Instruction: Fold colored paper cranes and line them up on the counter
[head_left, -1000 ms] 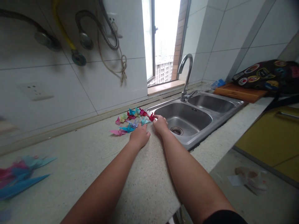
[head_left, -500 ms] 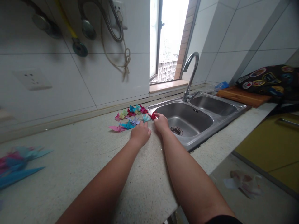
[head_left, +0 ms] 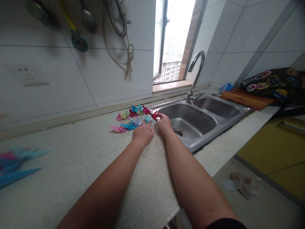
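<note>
A cluster of small folded paper cranes (head_left: pixel 132 118) in pink, blue, red and yellow lies on the speckled countertop (head_left: pixel 95 168) beside the sink. My right hand (head_left: pixel 164 124) pinches a red paper crane (head_left: pixel 155 115) at the sink's near corner. My left hand (head_left: pixel 143 135) rests on the counter with fingers loosely curled, its fingertips touching a light blue crane (head_left: pixel 148 119); it holds nothing that I can see.
A steel double sink (head_left: pixel 190 119) with a curved tap (head_left: pixel 197 68) lies to the right. Blue and pink paper pieces (head_left: pixel 14 165) sit at the far left. A wooden board (head_left: pixel 245 98) and a patterned bag (head_left: pixel 274 82) are at the right. Hoses hang on the tiled wall.
My view shifted slightly up and right. Both hands stay by the cranes; the right hand still pinches the red crane and has barely moved.
</note>
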A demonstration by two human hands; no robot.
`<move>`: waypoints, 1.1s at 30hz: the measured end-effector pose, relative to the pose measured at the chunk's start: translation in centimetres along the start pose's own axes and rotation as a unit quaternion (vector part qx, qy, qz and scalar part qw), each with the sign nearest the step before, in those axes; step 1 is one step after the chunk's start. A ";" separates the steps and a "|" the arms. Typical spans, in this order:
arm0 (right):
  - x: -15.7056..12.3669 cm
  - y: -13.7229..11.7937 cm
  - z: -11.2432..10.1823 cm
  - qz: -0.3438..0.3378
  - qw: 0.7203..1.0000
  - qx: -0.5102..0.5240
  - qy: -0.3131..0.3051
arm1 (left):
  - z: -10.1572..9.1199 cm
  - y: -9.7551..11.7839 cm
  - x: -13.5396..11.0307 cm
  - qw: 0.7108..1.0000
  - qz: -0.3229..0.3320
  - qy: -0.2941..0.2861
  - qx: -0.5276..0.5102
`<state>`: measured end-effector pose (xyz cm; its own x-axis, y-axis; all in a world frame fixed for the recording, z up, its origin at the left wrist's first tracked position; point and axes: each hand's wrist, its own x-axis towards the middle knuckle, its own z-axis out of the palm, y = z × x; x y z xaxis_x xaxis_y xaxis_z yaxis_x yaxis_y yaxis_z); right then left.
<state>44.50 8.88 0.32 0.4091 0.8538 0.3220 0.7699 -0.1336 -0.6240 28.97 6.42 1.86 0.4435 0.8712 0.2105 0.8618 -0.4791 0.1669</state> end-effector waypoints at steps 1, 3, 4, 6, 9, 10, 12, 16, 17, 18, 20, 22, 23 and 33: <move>-0.1 -0.2 0.0 0.014 1.000 0.006 -0.005 | 0.1 0.0 0.1 1.000 0.003 0.000 -0.001; -0.4 -0.5 -0.2 0.033 0.999 0.010 -0.008 | 0.2 0.0 0.3 1.000 0.007 -0.001 -0.002; -0.6 -0.7 -0.2 0.032 0.999 0.006 -0.009 | 0.3 0.0 0.3 1.000 0.007 0.000 -0.002; -0.8 -0.9 -0.3 0.023 1.000 -0.009 -0.007 | 0.3 0.0 0.3 1.000 0.006 0.003 -0.001; -1.0 -0.9 -0.4 0.014 0.999 -0.036 -0.016 | 0.2 0.1 0.3 1.000 0.004 0.002 0.001; -1.1 -0.9 -0.4 0.013 0.999 -0.043 -0.020 | 0.2 0.1 0.3 1.000 0.004 -0.002 0.001; -1.1 -0.9 -0.3 0.011 0.998 -0.053 -0.028 | 0.2 0.1 0.3 1.000 0.002 -0.010 -0.002; -1.0 -1.0 -0.4 0.020 0.998 -0.058 -0.031 | 0.2 0.1 0.4 1.000 0.000 -0.013 -0.002; -1.0 -1.0 -0.4 0.026 0.998 -0.057 -0.031 | 0.2 0.1 0.5 1.000 0.001 -0.013 0.001; -1.0 -1.1 -0.5 0.034 0.997 -0.054 -0.031 | 0.2 0.2 0.4 1.000 0.001 -0.012 0.005; -1.0 -1.1 -0.6 0.049 0.997 -0.045 -0.029 | 0.2 0.2 0.4 1.000 0.003 -0.009 0.014; -0.9 -1.1 -0.8 0.060 0.997 -0.033 -0.026 | 0.2 0.2 0.4 1.000 0.002 -0.007 0.021; -0.9 -1.1 -0.8 0.064 0.997 -0.026 -0.025 | 0.2 0.2 0.3 1.000 0.001 -0.008 0.023; -0.7 -0.9 -0.7 0.071 0.997 0.008 -0.041 | 0.0 0.4 0.1 1.000 -0.004 -0.006 0.025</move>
<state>43.85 8.11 1.15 0.4719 0.8649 0.1709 0.6986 -0.2486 -0.6709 29.39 6.34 1.95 0.4388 0.8767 0.1971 0.8766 -0.4659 0.1206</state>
